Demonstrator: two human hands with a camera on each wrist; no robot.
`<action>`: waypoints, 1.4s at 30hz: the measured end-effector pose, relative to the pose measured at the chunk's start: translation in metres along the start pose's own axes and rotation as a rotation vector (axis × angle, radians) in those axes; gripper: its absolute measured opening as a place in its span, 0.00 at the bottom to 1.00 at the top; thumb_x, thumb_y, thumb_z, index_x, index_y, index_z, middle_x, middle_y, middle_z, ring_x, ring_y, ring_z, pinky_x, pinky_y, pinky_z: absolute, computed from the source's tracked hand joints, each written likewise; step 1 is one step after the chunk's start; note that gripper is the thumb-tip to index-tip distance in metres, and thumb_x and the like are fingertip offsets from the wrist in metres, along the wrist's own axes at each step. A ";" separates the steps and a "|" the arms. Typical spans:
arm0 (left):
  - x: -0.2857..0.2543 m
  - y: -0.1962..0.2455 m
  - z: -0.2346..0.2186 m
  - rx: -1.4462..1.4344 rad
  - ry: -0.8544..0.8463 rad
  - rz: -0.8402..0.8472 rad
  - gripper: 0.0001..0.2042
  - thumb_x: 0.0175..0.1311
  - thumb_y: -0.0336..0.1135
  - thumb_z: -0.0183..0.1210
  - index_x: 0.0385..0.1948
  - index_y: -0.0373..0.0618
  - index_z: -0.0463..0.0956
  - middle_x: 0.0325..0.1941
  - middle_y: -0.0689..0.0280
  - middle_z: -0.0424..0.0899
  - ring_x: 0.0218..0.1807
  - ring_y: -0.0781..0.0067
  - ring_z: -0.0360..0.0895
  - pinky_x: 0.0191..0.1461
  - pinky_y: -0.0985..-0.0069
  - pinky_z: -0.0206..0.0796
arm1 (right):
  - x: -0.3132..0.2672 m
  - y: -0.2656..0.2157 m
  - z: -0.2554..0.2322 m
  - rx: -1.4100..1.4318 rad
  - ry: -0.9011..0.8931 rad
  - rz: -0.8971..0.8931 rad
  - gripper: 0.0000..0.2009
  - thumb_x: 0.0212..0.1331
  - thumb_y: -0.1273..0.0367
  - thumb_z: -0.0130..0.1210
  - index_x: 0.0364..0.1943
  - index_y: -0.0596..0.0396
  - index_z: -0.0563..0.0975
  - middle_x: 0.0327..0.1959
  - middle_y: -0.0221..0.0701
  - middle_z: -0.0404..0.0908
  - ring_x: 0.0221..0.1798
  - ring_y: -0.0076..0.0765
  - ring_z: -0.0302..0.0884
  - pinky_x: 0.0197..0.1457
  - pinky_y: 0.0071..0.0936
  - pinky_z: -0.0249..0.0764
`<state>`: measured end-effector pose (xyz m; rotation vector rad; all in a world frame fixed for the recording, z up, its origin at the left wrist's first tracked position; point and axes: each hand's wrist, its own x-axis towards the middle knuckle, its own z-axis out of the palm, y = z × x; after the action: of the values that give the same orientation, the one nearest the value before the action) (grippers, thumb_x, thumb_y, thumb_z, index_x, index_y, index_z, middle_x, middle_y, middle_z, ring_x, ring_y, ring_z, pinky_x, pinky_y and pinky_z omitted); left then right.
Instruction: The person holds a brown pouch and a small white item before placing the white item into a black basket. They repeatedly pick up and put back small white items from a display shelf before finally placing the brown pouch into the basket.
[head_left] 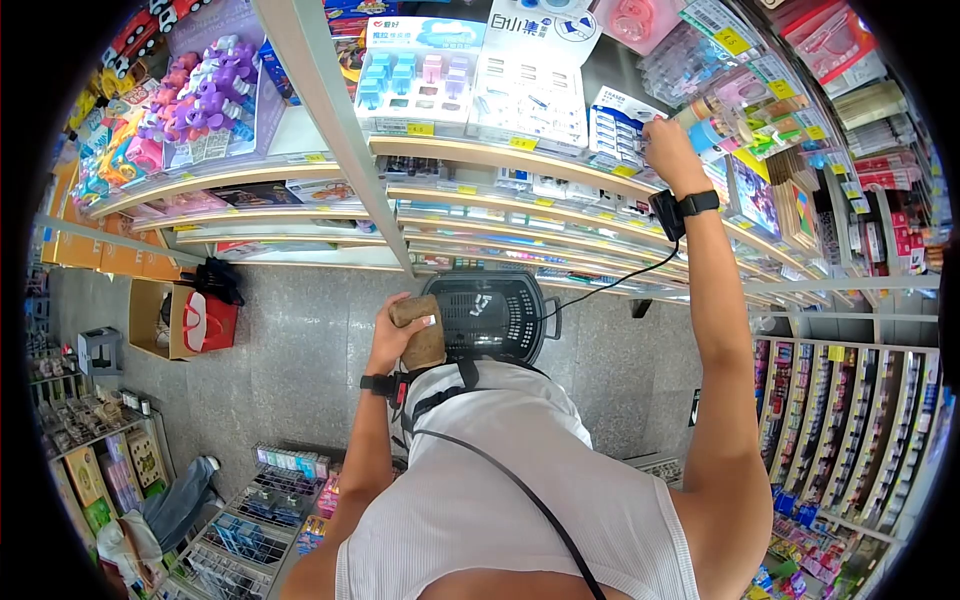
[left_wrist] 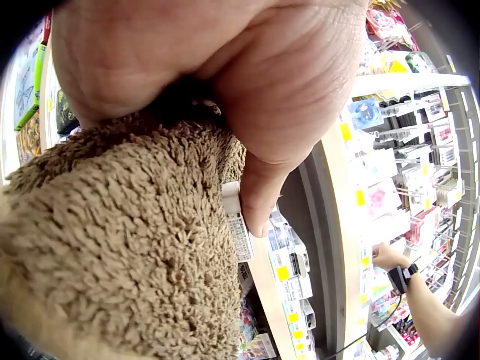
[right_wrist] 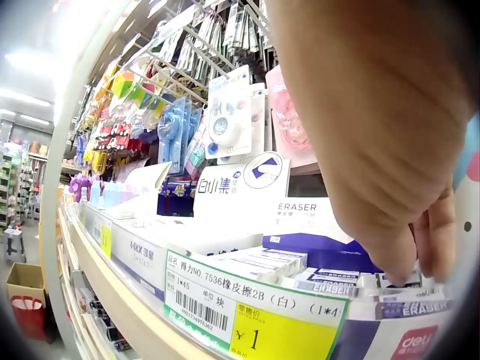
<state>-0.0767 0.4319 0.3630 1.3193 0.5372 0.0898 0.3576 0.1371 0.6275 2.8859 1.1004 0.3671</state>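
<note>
My left hand (head_left: 392, 340) (left_wrist: 262, 82) grips a brown fluffy item (head_left: 424, 345) (left_wrist: 135, 240) at waist height, beside a dark basket. Under the thumb, against the fluffy fabric, a small white packet (head_left: 430, 321) (left_wrist: 237, 223) is held. On the upper shelf, my right hand (head_left: 675, 158) (right_wrist: 382, 135) reaches into an open box of erasers (head_left: 615, 135) (right_wrist: 322, 279), fingertips pointing down at the small blue-and-white erasers at its right end. Whether the fingers pinch one cannot be seen. A price label (right_wrist: 251, 311) fronts the box.
The dark basket (head_left: 490, 310) stands against the lower shelves. Other boxed erasers (head_left: 530, 95) are left of the open box; hanging packets (head_left: 740, 120) crowd its right. A shelf upright (head_left: 335, 120) divides the shelving. A cable (head_left: 620, 280) runs from the right wrist.
</note>
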 end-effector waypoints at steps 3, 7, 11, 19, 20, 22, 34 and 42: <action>-0.001 -0.001 0.000 0.015 0.001 0.012 0.31 0.55 0.26 0.75 0.61 0.35 0.70 0.50 0.58 0.85 0.51 0.71 0.82 0.57 0.73 0.76 | 0.001 0.000 -0.003 0.042 0.013 -0.071 0.06 0.50 0.80 0.57 0.32 0.64 0.83 0.35 0.55 0.84 0.44 0.62 0.83 0.50 0.50 0.80; 0.000 -0.002 0.000 0.020 0.001 0.016 0.31 0.56 0.26 0.75 0.61 0.35 0.70 0.50 0.59 0.85 0.51 0.71 0.82 0.57 0.72 0.76 | 0.005 -0.003 -0.007 0.042 -0.032 -0.058 0.06 0.50 0.80 0.58 0.32 0.62 0.84 0.37 0.55 0.83 0.45 0.62 0.83 0.51 0.49 0.79; 0.000 -0.003 -0.001 0.048 0.012 0.034 0.31 0.55 0.26 0.75 0.61 0.35 0.70 0.50 0.59 0.85 0.51 0.71 0.82 0.57 0.72 0.76 | 0.005 -0.005 -0.003 -0.005 -0.029 -0.043 0.06 0.50 0.80 0.58 0.31 0.61 0.84 0.37 0.54 0.84 0.45 0.62 0.83 0.51 0.49 0.79; -0.001 -0.005 -0.003 0.025 0.015 0.018 0.31 0.55 0.26 0.75 0.61 0.35 0.70 0.50 0.59 0.85 0.51 0.71 0.82 0.57 0.72 0.76 | 0.008 -0.001 0.002 0.099 -0.007 -0.031 0.06 0.53 0.81 0.54 0.32 0.61 0.82 0.35 0.53 0.83 0.44 0.63 0.82 0.49 0.50 0.78; -0.001 -0.005 -0.003 0.030 0.014 0.016 0.31 0.55 0.26 0.75 0.61 0.35 0.70 0.50 0.59 0.85 0.51 0.71 0.82 0.57 0.72 0.76 | 0.008 0.000 0.003 0.099 -0.007 -0.031 0.06 0.53 0.81 0.54 0.32 0.61 0.82 0.35 0.53 0.83 0.44 0.63 0.82 0.49 0.50 0.78; -0.001 -0.004 -0.003 0.034 0.014 0.014 0.31 0.55 0.26 0.75 0.61 0.35 0.70 0.50 0.59 0.85 0.51 0.71 0.82 0.57 0.72 0.75 | 0.009 -0.001 0.003 0.105 0.004 -0.026 0.05 0.53 0.81 0.54 0.31 0.62 0.81 0.34 0.53 0.83 0.44 0.63 0.82 0.48 0.51 0.78; -0.002 -0.004 -0.004 0.088 0.023 0.042 0.31 0.55 0.28 0.75 0.61 0.34 0.71 0.52 0.57 0.85 0.52 0.69 0.82 0.58 0.71 0.75 | 0.006 -0.001 0.000 0.107 0.045 -0.107 0.05 0.51 0.82 0.51 0.30 0.62 0.78 0.33 0.52 0.82 0.44 0.63 0.81 0.46 0.50 0.76; -0.001 0.000 -0.003 0.072 0.029 0.035 0.31 0.54 0.28 0.76 0.61 0.35 0.71 0.51 0.57 0.85 0.52 0.69 0.82 0.58 0.72 0.76 | 0.009 -0.039 -0.040 0.144 0.079 -0.116 0.02 0.54 0.79 0.56 0.30 0.63 0.79 0.32 0.50 0.83 0.41 0.61 0.82 0.44 0.49 0.76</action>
<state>-0.0790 0.4344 0.3630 1.3999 0.5464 0.1202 0.3295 0.1697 0.6642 2.9343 1.3542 0.4164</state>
